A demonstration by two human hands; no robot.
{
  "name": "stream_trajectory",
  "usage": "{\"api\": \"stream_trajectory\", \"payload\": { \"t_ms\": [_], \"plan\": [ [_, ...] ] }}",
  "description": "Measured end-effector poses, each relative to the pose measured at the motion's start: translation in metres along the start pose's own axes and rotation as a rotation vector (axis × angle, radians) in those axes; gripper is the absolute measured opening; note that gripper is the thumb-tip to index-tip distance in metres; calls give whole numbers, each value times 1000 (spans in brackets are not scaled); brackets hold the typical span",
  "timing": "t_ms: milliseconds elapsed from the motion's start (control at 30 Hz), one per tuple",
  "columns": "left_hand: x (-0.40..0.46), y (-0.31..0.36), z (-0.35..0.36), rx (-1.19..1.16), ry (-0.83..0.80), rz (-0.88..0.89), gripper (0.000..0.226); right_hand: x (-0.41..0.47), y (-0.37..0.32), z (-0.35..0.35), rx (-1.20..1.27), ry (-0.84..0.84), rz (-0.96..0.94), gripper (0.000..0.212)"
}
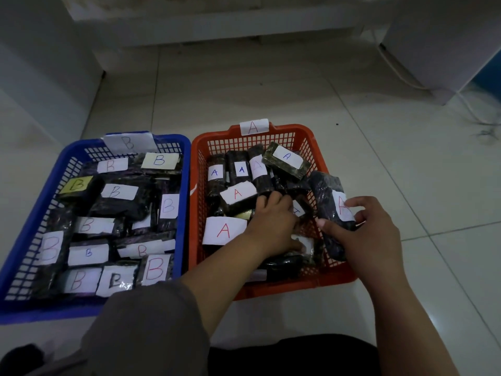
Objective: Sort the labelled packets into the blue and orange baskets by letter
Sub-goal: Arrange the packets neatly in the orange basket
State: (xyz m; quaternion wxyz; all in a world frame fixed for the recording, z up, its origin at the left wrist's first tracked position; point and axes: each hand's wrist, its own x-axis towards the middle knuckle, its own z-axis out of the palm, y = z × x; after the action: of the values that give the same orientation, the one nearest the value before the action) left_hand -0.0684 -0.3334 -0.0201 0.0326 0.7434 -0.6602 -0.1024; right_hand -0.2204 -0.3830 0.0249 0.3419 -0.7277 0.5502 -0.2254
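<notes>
Blue basket (pixel 187 202) of B packets lay left of both hands; orange basket (pixel 306 134) under them. Right hand (pixel 371 234) gripped long A packet (pixel 329 213) at right rim, long axis running away from person. Left hand (pixel 273 221) nearer centre, curled among packets; hold unclear.

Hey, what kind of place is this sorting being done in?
Probably a room in a home, worked on the floor: pale glossy floor tiles, a white cable trailing past white furniture, and the two baskets set straight on the tiles.
</notes>
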Motion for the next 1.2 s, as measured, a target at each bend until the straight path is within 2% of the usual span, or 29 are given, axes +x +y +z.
{"api": "stream_trajectory", "payload": {
  "t_ms": [100,233,333,400,467,533,600,700,767,867,967,1067,1133,1200],
  "plan": [
    [-2,-1,0,15,41,-70,50,-2,-2,2,-63,-6,-28,51],
    [-6,-2,-4,57,137,-36,39,-8,-6,12,-218,-61,-91,54],
    [-14,-9,-9,5,200,-48,30,-11,-9,22,-387,-78,-92,55],
    [-24,-16,-14,-41,226,-59,35,-13,-11,28,-511,-74,-95,56],
    [-34,-22,-18,-20,321,-71,42,-15,-12,33,-612,-62,-101,57],
    [-43,-30,-19,19,401,-152,52,-17,-14,38,-706,-62,-120,62],
    [-51,-38,-20,-2,363,-253,59,-19,-14,39,-778,-82,-134,66],
    [-55,-47,-17,-42,306,-308,55,-21,-10,32,-643,-178,-61,56],
    [-54,-52,-18,-65,328,-297,49,-22,-9,28,-563,-225,-32,51],
    [-51,-62,-20,-179,350,-336,40,-23,-13,34,-622,-211,-55,53],
    [-47,-71,-25,-372,257,-339,39,-22,-18,38,-637,-230,-48,58],
    [-45,-77,-29,-482,224,-333,46,-17,-12,34,-584,-266,-25,59],
    [-46,-80,-33,-613,234,-339,56,-16,-9,32,-518,-277,-2,50],
    [-48,-79,-35,-739,233,-336,69,-15,-7,29,-425,-215,-4,37]
  ]
}}
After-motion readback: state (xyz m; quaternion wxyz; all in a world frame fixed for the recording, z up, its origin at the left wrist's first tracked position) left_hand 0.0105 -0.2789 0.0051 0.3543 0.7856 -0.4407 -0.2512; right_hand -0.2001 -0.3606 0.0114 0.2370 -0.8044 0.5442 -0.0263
